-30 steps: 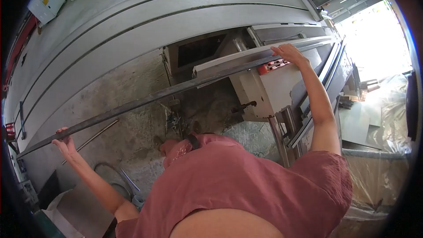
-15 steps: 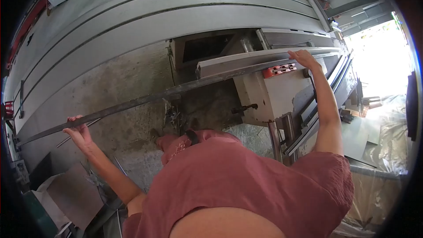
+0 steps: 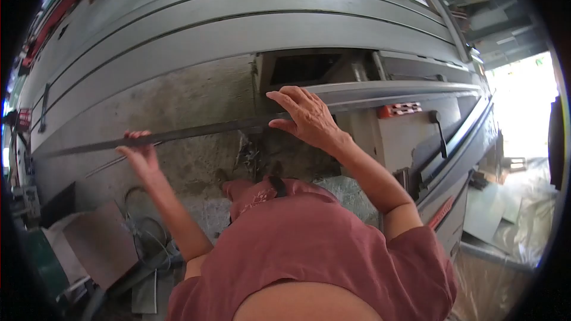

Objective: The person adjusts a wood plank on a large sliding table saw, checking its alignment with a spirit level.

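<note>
A long, narrow dark metal bar slants across the space in front of me, low at the left and higher toward the right. My left hand is closed round it near its left part, fingertips on the far side and thumb on the near side. Around the middle, my right hand is open over the bar, thumb apart from the fingers, covering part of it. Just right of that hand, a pale metal profile runs alongside the bar on the machine.
A wide grey slatted metal surface curves across the far side. To the right stand a cream machine housing and a red slotted piece. Sheets and a brown panel lie at lower left on the concrete floor.
My right hand has left the right end of the profile and come left to the bar's middle, its fingers now spread. The left hand has shifted right along with the view, still holding the bar.
</note>
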`<action>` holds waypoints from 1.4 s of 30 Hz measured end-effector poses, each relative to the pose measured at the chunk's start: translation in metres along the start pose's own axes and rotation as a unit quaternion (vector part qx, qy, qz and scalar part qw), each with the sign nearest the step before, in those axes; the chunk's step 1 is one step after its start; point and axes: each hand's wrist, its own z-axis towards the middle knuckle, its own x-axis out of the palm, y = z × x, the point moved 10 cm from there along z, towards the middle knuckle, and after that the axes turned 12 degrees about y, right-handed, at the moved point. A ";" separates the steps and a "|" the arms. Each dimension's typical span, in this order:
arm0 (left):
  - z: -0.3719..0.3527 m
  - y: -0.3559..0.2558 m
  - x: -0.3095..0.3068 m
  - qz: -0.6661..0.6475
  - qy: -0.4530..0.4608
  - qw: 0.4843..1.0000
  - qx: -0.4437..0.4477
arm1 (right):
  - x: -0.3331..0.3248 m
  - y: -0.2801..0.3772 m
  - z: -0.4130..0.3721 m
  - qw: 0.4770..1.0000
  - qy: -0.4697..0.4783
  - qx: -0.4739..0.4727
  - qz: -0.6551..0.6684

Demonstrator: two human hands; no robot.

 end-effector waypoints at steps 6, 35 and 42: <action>-0.023 0.051 0.042 0.024 -0.086 0.996 0.017 | 0.027 0.002 0.016 0.997 -0.004 0.070 0.012; 0.087 -0.388 -0.195 0.339 -0.279 0.896 -0.060 | 0.030 -0.003 -0.011 0.994 -0.048 0.093 -0.024; 0.089 -0.332 -0.188 0.310 -0.240 0.913 -0.109 | 0.012 -0.024 -0.028 0.993 -0.035 0.111 0.027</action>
